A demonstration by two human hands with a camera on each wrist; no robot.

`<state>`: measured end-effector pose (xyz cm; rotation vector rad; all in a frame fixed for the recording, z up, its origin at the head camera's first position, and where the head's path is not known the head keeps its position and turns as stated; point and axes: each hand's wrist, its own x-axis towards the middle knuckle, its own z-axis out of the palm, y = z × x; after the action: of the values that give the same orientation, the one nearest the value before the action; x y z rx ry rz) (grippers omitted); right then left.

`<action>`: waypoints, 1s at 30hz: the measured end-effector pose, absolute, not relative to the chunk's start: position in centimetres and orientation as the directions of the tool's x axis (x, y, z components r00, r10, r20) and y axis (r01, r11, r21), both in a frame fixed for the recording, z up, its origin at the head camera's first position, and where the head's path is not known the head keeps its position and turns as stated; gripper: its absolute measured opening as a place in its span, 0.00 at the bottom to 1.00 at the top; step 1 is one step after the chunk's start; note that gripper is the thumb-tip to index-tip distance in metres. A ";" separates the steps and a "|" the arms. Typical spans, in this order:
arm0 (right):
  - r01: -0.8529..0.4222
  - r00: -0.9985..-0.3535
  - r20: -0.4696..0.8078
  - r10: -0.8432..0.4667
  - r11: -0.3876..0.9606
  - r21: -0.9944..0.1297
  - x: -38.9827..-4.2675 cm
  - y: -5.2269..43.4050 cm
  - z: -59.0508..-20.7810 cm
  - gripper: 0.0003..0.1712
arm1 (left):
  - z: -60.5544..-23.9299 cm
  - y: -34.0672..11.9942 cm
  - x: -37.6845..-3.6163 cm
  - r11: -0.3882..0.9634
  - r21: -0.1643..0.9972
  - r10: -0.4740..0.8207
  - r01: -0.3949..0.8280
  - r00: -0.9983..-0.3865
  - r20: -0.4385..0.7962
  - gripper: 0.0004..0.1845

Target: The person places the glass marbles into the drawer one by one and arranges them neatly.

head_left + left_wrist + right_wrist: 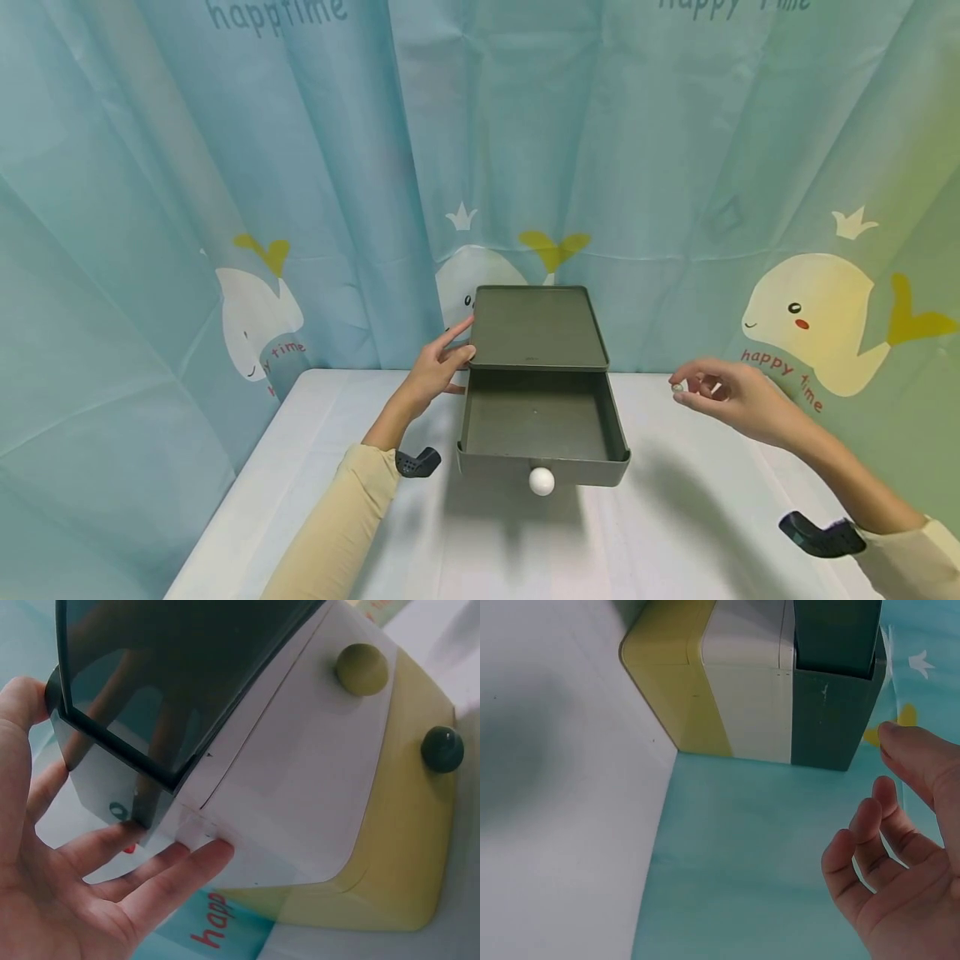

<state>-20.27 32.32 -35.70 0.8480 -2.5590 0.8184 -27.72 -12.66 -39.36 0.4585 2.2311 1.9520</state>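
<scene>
Dark green plastic drawer cabinet [537, 327], stacked over white and yellow tiers per the wrist views, set at the far middle of the white bench [675, 533].

Top drawer [542, 417]: pulled fully forward of the cabinet, interior apparently bare. White round knob [541, 481] on its front face.

Left hand [438, 367]: against the left side of the cabinet, fingers straight and spread, steadying without gripping; confirmed in the left wrist view [90, 877].

Right hand [731, 396]: raised, well to the right of the cabinet, thumb and forefinger pinching a small pale bead-like object [677, 387]; remaining fingers loosely curled. Pinched item not visible in the right wrist view [900, 862].

Status, judged: opening of the drawer done; small object in hand, not yet over the drawer; placing inside and closing apparently left.

Backdrop behind the cabinet: blue whale-print curtain [225, 208].
</scene>
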 end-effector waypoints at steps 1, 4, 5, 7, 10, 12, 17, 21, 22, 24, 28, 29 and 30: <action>-0.628 -0.769 0.459 -0.445 0.657 -0.416 -20.3 32.2 -35.5 0.15 | -39.3 -12.7 -27.7 0.109 0.985 0.318 0.133 -0.944 0.092 0.32; -0.631 -0.768 0.444 -0.461 0.660 -0.407 -20.3 31.9 -34.8 0.16 | -39.3 -12.7 -27.7 0.105 0.986 0.318 0.130 -0.944 0.091 0.32; -0.632 -0.768 0.438 -0.467 0.661 -0.404 -20.3 31.8 -34.6 0.15 | -39.3 -12.7 -27.7 0.104 0.986 0.319 0.131 -0.943 0.092 0.32; -0.630 -0.771 0.426 -0.473 0.665 -0.402 -20.3 31.6 -34.1 0.15 | -39.4 -12.8 -27.7 0.105 0.986 0.318 0.133 -0.943 0.093 0.32; -0.633 -0.770 0.415 -0.485 0.663 -0.399 -20.4 31.2 -33.4 0.15 | -39.4 -12.8 -27.7 0.104 0.986 0.319 0.133 -0.943 0.093 0.32; -0.640 -0.765 0.410 -0.496 0.657 -0.399 -20.4 30.9 -32.9 0.15 | -39.4 -12.8 -27.7 0.101 0.986 0.320 0.131 -0.943 0.093 0.32; -0.662 -0.749 0.400 -0.529 0.633 -0.402 -20.7 29.9 -31.8 0.15 | -39.4 -12.7 -27.8 0.097 0.987 0.319 0.126 -0.943 0.090 0.32; -0.688 -0.726 0.401 -0.559 0.613 -0.389 -20.9 29.1 -31.0 0.16 | -39.5 -12.7 -28.0 0.098 0.987 0.317 0.124 -0.944 0.088 0.32; -0.696 -0.717 0.402 -0.569 0.606 -0.384 -20.9 28.8 -30.7 0.16 | -39.6 -12.7 -28.0 0.097 0.987 0.316 0.125 -0.945 0.088 0.32; -0.711 -0.703 0.399 -0.589 0.594 -0.376 -21.0 28.3 -30.3 0.16 | -39.6 -12.7 -28.0 0.097 0.987 0.315 0.125 -0.945 0.089 0.31; -0.750 -0.662 0.401 -0.633 0.558 -0.356 -21.3 27.1 -29.5 0.14 | -39.6 -12.7 -27.9 0.095 0.988 0.307 0.122 -0.948 0.088 0.30; -0.755 -0.655 0.398 -0.642 0.551 -0.355 -21.3 26.8 -29.3 0.14 | -39.5 -12.7 -27.9 0.095 0.988 0.306 0.121 -0.948 0.087 0.30; -0.766 -0.643 0.401 -0.653 0.539 -0.351 -21.4 26.4 -29.1 0.13 | -39.5 -12.8 -27.9 0.094 0.988 0.306 0.123 -0.948 0.089 0.30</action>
<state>-21.37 26.43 -29.11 1.1966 -2.5552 0.7449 -27.86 -12.76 -39.52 0.4389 2.2158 1.9772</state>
